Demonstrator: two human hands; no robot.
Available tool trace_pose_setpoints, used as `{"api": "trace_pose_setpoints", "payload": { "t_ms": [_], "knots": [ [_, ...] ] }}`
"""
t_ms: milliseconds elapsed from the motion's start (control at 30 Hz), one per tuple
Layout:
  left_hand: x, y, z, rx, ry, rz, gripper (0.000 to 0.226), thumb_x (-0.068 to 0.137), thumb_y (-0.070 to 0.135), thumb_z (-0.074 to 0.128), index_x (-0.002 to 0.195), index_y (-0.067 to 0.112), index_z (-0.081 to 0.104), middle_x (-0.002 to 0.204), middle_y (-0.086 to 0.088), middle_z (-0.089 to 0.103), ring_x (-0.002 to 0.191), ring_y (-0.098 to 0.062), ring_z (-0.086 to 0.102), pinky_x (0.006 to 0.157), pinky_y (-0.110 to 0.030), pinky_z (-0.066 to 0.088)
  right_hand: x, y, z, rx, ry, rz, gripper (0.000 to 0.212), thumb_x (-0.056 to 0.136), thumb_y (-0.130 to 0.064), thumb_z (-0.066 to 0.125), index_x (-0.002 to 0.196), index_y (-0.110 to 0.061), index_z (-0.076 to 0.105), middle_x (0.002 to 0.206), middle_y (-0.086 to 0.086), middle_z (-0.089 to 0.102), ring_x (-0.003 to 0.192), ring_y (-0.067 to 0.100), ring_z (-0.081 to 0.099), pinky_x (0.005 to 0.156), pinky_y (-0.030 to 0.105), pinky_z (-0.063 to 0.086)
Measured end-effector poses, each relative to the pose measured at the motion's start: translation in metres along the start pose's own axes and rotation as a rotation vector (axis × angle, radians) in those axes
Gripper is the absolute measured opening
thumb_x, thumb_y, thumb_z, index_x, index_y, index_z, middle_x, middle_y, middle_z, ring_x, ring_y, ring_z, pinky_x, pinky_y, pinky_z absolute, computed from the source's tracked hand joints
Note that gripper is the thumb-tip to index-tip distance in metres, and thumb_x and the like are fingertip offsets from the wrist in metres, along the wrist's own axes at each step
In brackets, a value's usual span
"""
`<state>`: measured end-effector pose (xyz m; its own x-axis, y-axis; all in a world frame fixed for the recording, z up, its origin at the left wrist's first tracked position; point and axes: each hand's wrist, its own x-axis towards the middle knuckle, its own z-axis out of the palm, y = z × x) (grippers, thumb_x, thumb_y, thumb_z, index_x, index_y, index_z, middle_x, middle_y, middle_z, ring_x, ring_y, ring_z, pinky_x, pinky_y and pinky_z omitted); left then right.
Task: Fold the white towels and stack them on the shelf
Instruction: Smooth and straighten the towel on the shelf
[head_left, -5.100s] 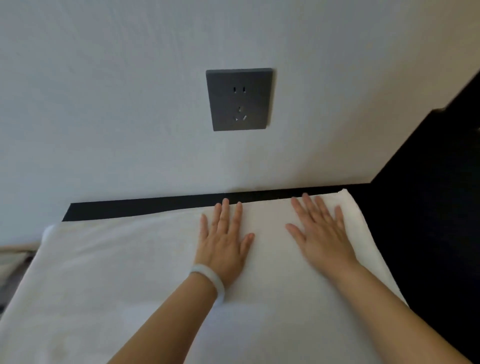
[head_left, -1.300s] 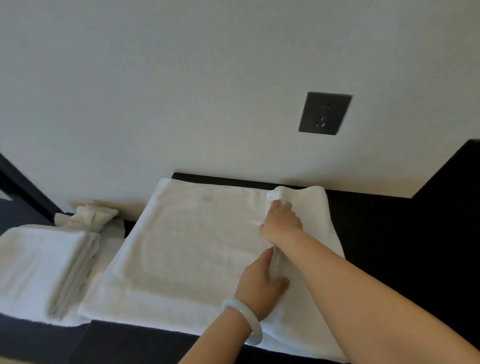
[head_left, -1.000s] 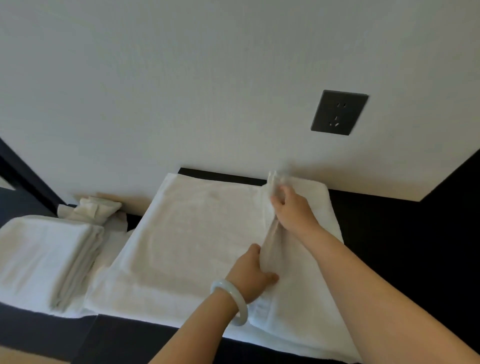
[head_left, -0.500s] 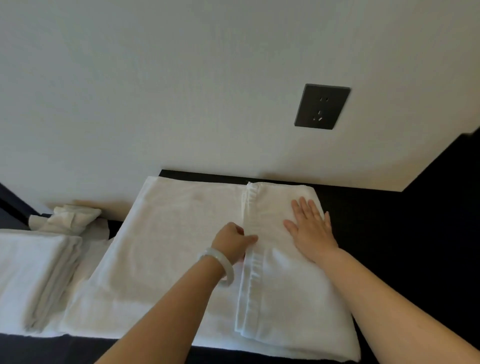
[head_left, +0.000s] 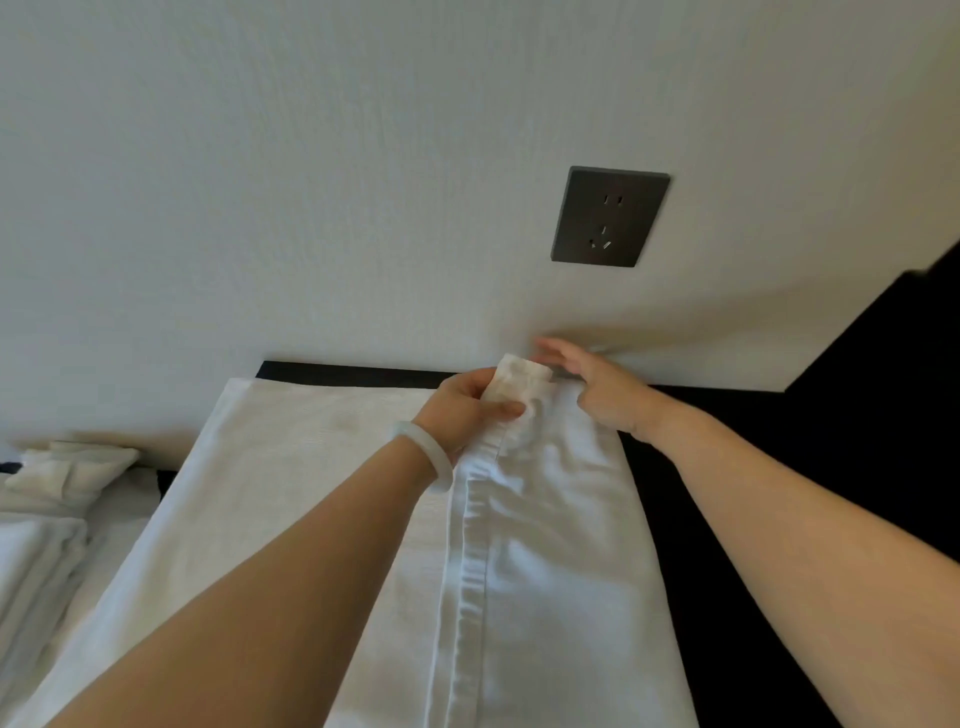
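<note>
**Far corner of a towel flap pinched at the wall edge**

A white towel (head_left: 322, 493) is spread on a dark surface (head_left: 779, 441) against a pale wall (head_left: 260, 182). Its right portion is laid over itself as a flap, and the flap's hemmed edge (head_left: 467, 571) runs from the near side up to the fingers. The flap's far corner (head_left: 519, 382) is pinched between the thumb and curled fingers of the left hand (head_left: 467, 410) and is raised slightly off the layer beneath. A pale bracelet (head_left: 426, 457) is worn on the left wrist. The right hand (head_left: 597, 389) is seen just to the right of the pinched corner. Its fingers (head_left: 558, 353) are extended and loosely spread toward the wall, with nothing gripped; their tips are blurred, so contact with the cloth cannot be told. A dark wall socket (head_left: 610, 215) is mounted above the right fingers. Well to the left of the left fingers, a stack of folded towels (head_left: 31, 571) is seen, with a crumpled cloth (head_left: 67, 467) beyond it.
</note>
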<state>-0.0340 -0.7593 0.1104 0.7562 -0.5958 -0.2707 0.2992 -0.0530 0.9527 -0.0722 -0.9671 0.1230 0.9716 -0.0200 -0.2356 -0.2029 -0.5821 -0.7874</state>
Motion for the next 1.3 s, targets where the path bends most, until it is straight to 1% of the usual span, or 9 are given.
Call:
{"api": "trace_pose_setpoints", "payload": {
  "t_ms": [167, 333, 467, 667, 767, 833, 967, 1167, 1300],
  "knots": [
    [0.000, 0.003, -0.007, -0.064, 0.006, 0.156, 0.033, 0.080, -0.013, 0.066, 0.109, 0.004, 0.066, 0.098, -0.014, 0.069, 0.089, -0.028, 0.067, 0.084, -0.044, 0.057, 0.013, -0.010, -0.019, -0.627, -0.183, 0.057, 0.028, 0.090, 0.001, 0.053, 0.105, -0.017, 0.067, 0.107, 0.004, 0.067, 0.107, 0.028, 0.061, 0.092, 0.037, 0.048],
    [0.009, -0.018, -0.018, 0.012, 0.237, 0.129, 0.053, 0.080, -0.017, 0.062, 0.120, 0.019, 0.064, 0.112, -0.006, 0.067, 0.104, -0.028, 0.065, 0.089, -0.041, 0.057, 0.015, 0.014, -0.043, -0.794, -0.070, 0.212, 0.021, 0.084, -0.014, 0.059, 0.070, -0.019, 0.045, 0.082, 0.001, 0.051, 0.105, 0.028, 0.046, 0.103, 0.042, 0.030],
    [0.022, -0.036, -0.015, 0.339, 0.419, 0.114, 0.048, 0.084, 0.004, 0.070, 0.128, 0.019, 0.055, 0.099, 0.005, 0.062, 0.086, -0.010, 0.062, 0.066, -0.017, 0.051, 0.018, 0.038, -0.039, -0.508, 0.058, 0.236, 0.021, 0.091, -0.047, 0.062, 0.081, -0.030, 0.053, 0.098, -0.003, 0.058, 0.111, 0.023, 0.046, 0.102, 0.040, 0.030],
    [0.034, -0.048, -0.007, 0.456, 0.572, 0.103, 0.033, 0.087, 0.021, 0.071, 0.115, 0.016, 0.054, 0.088, 0.010, 0.057, 0.078, -0.001, 0.054, 0.062, -0.013, 0.039, 0.020, 0.063, 0.011, -0.308, 0.567, 0.256, 0.028, 0.090, -0.037, 0.069, 0.108, -0.020, 0.056, 0.117, 0.008, 0.059, 0.117, 0.032, 0.045, 0.085, 0.031, 0.022],
    [0.033, -0.051, -0.006, 0.466, 0.571, 0.117, 0.030, 0.089, 0.022, 0.068, 0.114, 0.016, 0.053, 0.091, 0.009, 0.057, 0.081, -0.006, 0.057, 0.064, -0.017, 0.042, 0.014, 0.045, 0.033, -0.559, 0.731, 0.216, 0.038, 0.092, -0.031, 0.065, 0.123, -0.011, 0.054, 0.126, 0.013, 0.054, 0.118, 0.035, 0.044, 0.092, 0.041, 0.029],
    [0.030, -0.052, -0.006, 0.468, 0.560, 0.143, 0.029, 0.090, 0.021, 0.066, 0.114, 0.020, 0.050, 0.091, 0.009, 0.057, 0.083, -0.010, 0.058, 0.063, -0.018, 0.042, 0.003, 0.040, 0.048, -0.735, 0.624, 0.049, 0.041, 0.098, -0.034, 0.053, 0.133, -0.013, 0.052, 0.136, 0.010, 0.051, 0.127, 0.034, 0.043, 0.101, 0.045, 0.028],
    [0.026, -0.051, -0.001, 0.470, 0.552, 0.176, 0.027, 0.092, 0.018, 0.062, 0.111, 0.023, 0.044, 0.089, 0.007, 0.057, 0.077, -0.011, 0.059, 0.061, -0.023, 0.045, -0.015, 0.060, 0.055, -0.699, 0.251, 0.095, 0.060, 0.105, -0.051, 0.018, 0.159, -0.028, 0.009, 0.167, -0.006, 0.003, 0.152, 0.010, -0.003, 0.124, 0.046, -0.003],
    [0.012, -0.034, 0.002, 0.418, 0.490, 0.037, 0.032, 0.093, 0.024, 0.063, 0.117, 0.013, 0.044, 0.099, 0.001, 0.054, 0.081, -0.011, 0.054, 0.063, -0.020, 0.041, -0.032, 0.057, 0.058, -0.730, 0.401, 0.088, 0.074, 0.094, -0.066, 0.004, 0.158, -0.030, 0.004, 0.166, -0.006, -0.008, 0.151, 0.016, -0.017, 0.118, 0.051, -0.015],
    [-0.029, -0.036, 0.006, 0.425, 0.462, -0.040, 0.046, 0.090, 0.023, 0.068, 0.126, 0.011, 0.042, 0.101, 0.002, 0.054, 0.077, -0.003, 0.053, 0.057, -0.014, 0.038, -0.056, 0.059, 0.067, -0.704, 0.198, 0.192, 0.070, 0.098, -0.062, 0.007, 0.159, -0.029, -0.004, 0.166, -0.006, -0.015, 0.150, 0.013, -0.021, 0.121, 0.054, -0.009]
  ]
}}
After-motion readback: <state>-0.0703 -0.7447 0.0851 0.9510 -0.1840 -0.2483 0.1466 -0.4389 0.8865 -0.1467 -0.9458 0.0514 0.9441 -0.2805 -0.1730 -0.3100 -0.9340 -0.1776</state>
